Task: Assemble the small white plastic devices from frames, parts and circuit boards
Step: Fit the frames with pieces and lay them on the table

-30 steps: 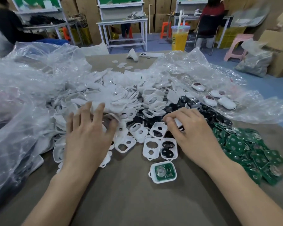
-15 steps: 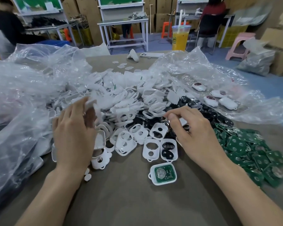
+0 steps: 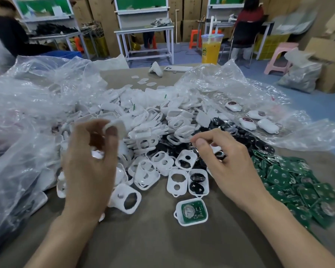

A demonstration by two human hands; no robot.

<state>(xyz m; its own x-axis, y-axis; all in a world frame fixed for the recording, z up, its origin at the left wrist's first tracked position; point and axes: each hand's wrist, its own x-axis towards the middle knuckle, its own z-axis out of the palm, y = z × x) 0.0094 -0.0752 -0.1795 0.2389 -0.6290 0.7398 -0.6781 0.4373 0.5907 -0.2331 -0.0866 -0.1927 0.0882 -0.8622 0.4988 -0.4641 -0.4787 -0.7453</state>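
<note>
Left hand [image 3: 89, 167] is up over the heap, thumb and fingertips pinching a small white plastic piece [image 3: 115, 125] (another white bit seems tucked in the palm). Right hand [image 3: 226, 161] sits low over the glossy black oval parts [image 3: 230, 130], thumb and forefinger drawn together. Whether they've caught one, I can't tell.

Progress looks early. There are a few finished white oval devices [image 3: 267, 125] at the far right. Up front sits one white frame with a green board seated in it [image 3: 190, 211], and behind it a frame loaded with two black parts [image 3: 198, 182] beside an empty white frame [image 3: 177, 182]. The mound of white plastic frames [image 3: 143, 122] and the pile of green circuit boards [image 3: 298, 186] remain huge.

The bare brown tabletop [image 3: 162, 244] between the forearms is the working room. A crumpled clear plastic bag [image 3: 17, 132] crowds the left, and the boards sprawl near the right edge.
</note>
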